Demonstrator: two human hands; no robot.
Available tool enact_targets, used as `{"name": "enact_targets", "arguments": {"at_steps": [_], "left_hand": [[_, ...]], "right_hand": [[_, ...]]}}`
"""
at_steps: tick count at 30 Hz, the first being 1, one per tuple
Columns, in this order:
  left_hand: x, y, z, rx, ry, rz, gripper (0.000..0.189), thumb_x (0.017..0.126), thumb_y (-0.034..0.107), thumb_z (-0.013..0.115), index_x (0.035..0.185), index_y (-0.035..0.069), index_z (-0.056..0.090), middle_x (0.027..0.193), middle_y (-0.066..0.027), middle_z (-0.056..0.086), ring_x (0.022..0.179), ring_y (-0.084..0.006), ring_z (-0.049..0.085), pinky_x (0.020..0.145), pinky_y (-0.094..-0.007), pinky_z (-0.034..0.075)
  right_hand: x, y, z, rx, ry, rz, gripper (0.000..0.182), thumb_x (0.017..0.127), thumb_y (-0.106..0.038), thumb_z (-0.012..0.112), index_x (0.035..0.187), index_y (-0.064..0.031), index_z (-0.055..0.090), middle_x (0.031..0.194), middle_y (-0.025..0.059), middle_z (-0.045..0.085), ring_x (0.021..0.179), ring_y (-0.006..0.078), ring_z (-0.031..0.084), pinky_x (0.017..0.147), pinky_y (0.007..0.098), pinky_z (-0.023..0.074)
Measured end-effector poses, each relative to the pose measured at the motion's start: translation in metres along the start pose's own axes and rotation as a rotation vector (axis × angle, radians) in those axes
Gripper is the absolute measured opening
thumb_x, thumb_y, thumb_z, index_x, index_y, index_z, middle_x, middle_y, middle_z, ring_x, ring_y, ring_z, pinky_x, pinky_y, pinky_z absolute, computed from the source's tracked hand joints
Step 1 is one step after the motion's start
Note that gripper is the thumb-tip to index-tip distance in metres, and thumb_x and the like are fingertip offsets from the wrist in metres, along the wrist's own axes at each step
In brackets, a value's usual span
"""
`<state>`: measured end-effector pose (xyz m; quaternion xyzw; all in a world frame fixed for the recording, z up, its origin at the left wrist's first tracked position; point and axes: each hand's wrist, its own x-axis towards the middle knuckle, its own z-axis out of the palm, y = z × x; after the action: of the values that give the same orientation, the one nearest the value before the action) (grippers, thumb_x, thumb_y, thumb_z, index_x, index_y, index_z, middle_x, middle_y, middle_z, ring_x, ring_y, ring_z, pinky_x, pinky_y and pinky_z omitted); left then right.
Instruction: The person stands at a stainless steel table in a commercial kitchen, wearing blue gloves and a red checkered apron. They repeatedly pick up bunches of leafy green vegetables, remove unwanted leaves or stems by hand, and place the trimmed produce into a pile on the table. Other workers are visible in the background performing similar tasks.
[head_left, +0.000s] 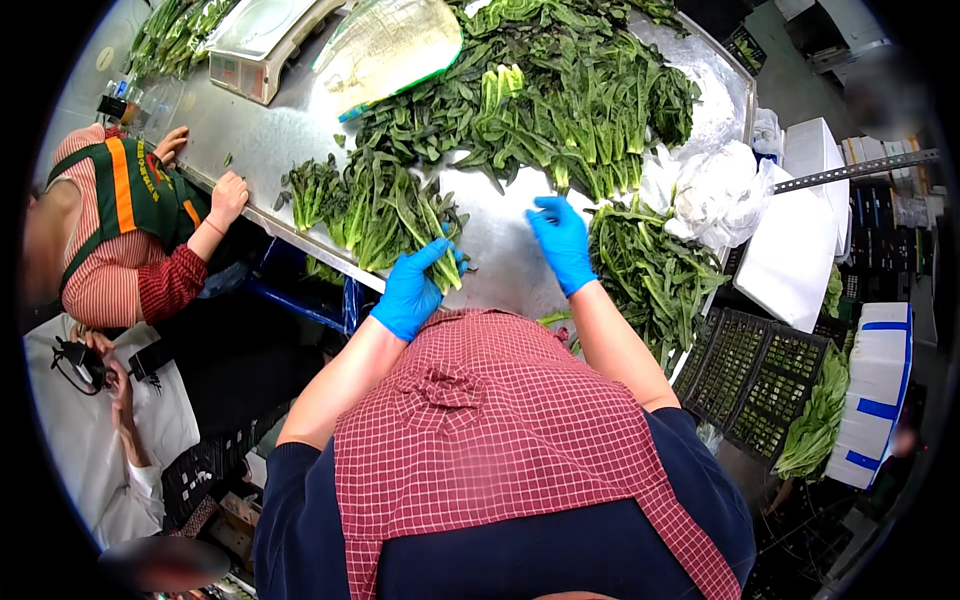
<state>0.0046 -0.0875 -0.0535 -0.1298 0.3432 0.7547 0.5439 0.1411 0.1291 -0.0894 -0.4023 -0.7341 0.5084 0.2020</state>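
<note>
My left hand (417, 288), in a blue glove, is closed around the stem end of a dark green leafy vegetable bunch (433, 217) near the table's front edge. Its leaves point away from me, beside more bunches (367, 214) lying to the left. My right hand (561, 238), also gloved in blue, is above the metal table (499, 247) with its fingers partly curled and nothing seen in it. Right of that hand lies a pile of long leaves (649, 277). A large heap of leafy greens (525, 112) covers the table's far part, several pale cut stems facing me.
A weighing scale (247, 67) and a green-edged plastic bag (401, 52) are at the far left. Crumpled clear plastic bags (720, 191) and a white foam box (795, 240) stand right, above black crates (750, 382). A co-worker's hand (229, 196) rests near the table's left edge.
</note>
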Motion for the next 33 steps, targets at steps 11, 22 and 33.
{"name": "enact_targets", "arguments": {"at_steps": [11, 22, 33], "left_hand": [[0.0, -0.003, 0.005, 0.02, 0.039, -0.048, 0.018, 0.091, 0.011, 0.063, 0.103, -0.002, 0.061, 0.092, -0.0125, 0.064, 0.086, -0.0257, 0.064, 0.082, -0.0386, 0.055], [0.0, 0.0, 0.003, 0.048, 0.081, -0.054, 0.021, 0.089, 0.012, 0.065, 0.105, -0.001, 0.062, 0.094, -0.0133, 0.066, 0.084, -0.025, 0.065, 0.075, -0.0357, 0.056], [0.002, -0.002, -0.011, -0.024, 0.018, -0.021, 0.022, 0.086, 0.016, 0.07, 0.102, 0.003, 0.063, 0.083, -0.0111, 0.067, 0.074, -0.0226, 0.066, 0.067, -0.0369, 0.055]], "right_hand": [[0.078, -0.002, 0.007, -0.538, 0.112, 0.072, 0.043, 0.084, -0.033, 0.065, 0.117, -0.0072, 0.059, 0.094, 0.0161, 0.07, 0.09, 0.0373, 0.066, 0.078, 0.0474, 0.0512], [0.111, -0.01, 0.013, -0.783, 0.064, 0.175, 0.044, 0.077, -0.044, 0.071, 0.105, -0.0108, 0.063, 0.104, 0.0188, 0.068, 0.095, 0.0386, 0.065, 0.08, 0.0472, 0.0509], [0.107, -0.059, -0.031, 0.483, -0.069, 0.492, 0.016, 0.083, -0.02, 0.072, 0.077, -0.0109, 0.061, 0.057, -0.0011, 0.052, 0.042, 0.0092, 0.044, 0.037, 0.0204, 0.032]]}}
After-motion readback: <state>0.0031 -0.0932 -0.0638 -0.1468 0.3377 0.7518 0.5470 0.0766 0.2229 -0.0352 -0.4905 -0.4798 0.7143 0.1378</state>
